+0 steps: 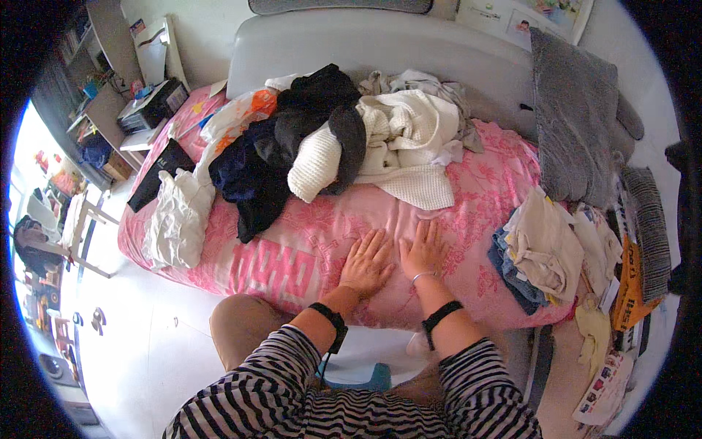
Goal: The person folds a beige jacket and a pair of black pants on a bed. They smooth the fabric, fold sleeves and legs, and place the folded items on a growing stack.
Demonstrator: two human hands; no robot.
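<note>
Both my hands lie flat, fingers spread, on a pink patterned cover (322, 219) spread over a sofa. My left hand (367, 261) rests near the front edge, and my right hand (424, 249) lies just beside it, with a bracelet at its wrist. Neither holds anything. Beyond my hands a white knitted garment (409, 135) trails toward me, its lower end close to my fingertips. Left of it black clothes (314, 95) and a dark navy garment (248, 172) lie heaped. A white crumpled garment (179, 219) hangs at the left front.
A stack of folded clothes (545, 249) sits at the cover's right end. Behind it a grey cloth (574, 110) drapes over the sofa's arm. The grey backrest (380, 51) runs along the back. A black printer (153, 106) stands far left, near a white stool (88, 227).
</note>
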